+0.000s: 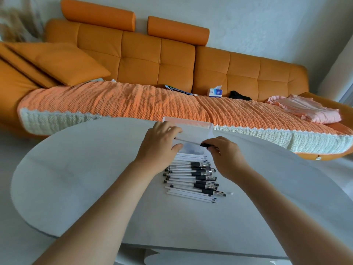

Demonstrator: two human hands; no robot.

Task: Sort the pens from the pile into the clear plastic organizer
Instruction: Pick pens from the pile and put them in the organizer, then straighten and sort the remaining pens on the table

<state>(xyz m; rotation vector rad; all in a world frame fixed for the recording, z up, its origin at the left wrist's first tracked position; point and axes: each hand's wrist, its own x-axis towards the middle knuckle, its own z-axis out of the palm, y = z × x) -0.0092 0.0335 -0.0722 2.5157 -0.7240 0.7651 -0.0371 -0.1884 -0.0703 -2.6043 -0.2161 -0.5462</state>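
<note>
View: head camera, looking forward and down.
Work surface: white oval table [76,178], bearing all the task items.
Container: clear rectangular plastic organizer [193,122], at the table's far edge, just beyond the pile; dark contents show faintly through its near wall.
Left hand [158,144]: grips the organizer's left end, thumb on the near wall, fingers curled over the top.
Right hand [225,155]: fingertips pinch the black end of one pen.
Held item: white-barrelled pen with black grip [189,141], lying crosswise above the organizer's near part; its left end reaches the left hand's fingers, contact there cannot be told.
Stock: pile of white pens with black grips and clear caps [193,178], laid roughly parallel on the table between the two forearms, caps mostly to the right.
Background seat: orange tufted sofa [152,60] with two orange bolster headrests [177,28].
Cover: orange waffle-textured throw with white edge [114,100], spread over the seat.
Cushion: orange square pillow [57,62], at the sofa's left end.
Sundries on sofa: blue-and-white tissue box [215,92]; black crumpled item [239,95] beside it; folded pink garment [305,109] at the right end.
</note>
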